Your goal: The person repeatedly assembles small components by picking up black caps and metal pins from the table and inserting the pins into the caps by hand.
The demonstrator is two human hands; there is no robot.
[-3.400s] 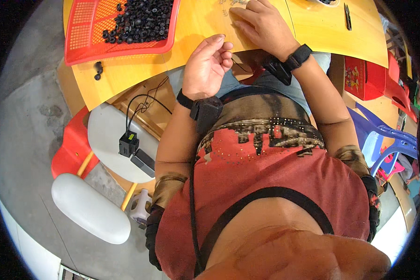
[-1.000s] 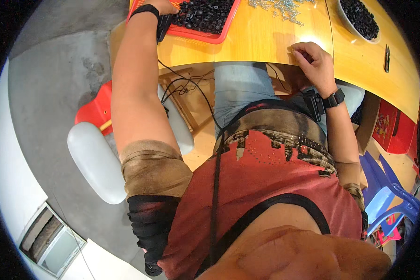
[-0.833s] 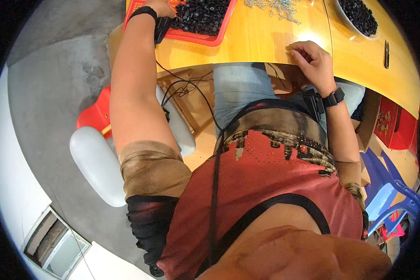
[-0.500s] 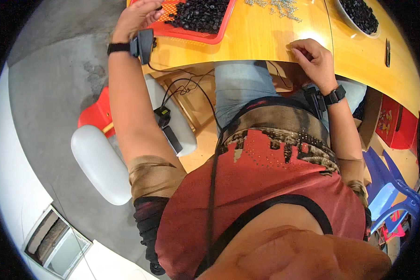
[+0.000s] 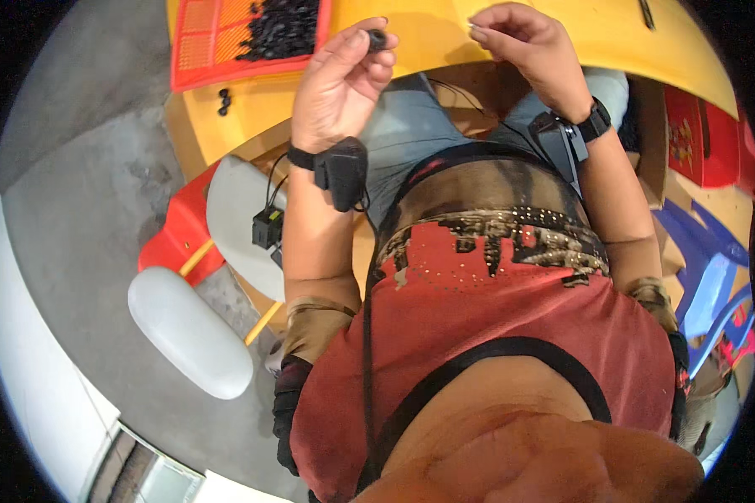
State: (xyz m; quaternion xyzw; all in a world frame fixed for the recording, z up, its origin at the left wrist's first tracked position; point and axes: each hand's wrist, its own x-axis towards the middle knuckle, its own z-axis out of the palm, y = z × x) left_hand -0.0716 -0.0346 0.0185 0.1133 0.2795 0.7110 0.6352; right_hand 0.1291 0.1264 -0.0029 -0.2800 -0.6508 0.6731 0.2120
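Above the yellow table [image 5: 432, 54], my left hand [image 5: 340, 88] is closed on a small round black plastic part [image 5: 378, 40], gripped between thumb and fingers. To its right, my right hand [image 5: 533, 50] pinches a tiny pale, silvery piece [image 5: 473, 28] at the fingertips; its exact kind is too small to tell. The two hands are apart, palms turned toward each other. A red mesh basket [image 5: 179, 74] lies to the left of my left hand, with many small black parts [image 5: 281, 32] heaped in it.
A few black parts [image 5: 224, 102] lie on the table beside the basket. A slim black tool [image 5: 647, 13] rests at the far right. Below the table edge are a grey chair armrest [image 5: 191, 331], a red box [image 5: 703, 138] and a blue plastic chair [image 5: 703, 277]. Cables hang near my left forearm.
My left hand has moved right from over the basket, bringing a black part with it. My right hand has lifted slightly up and left. The view has shifted to the right.
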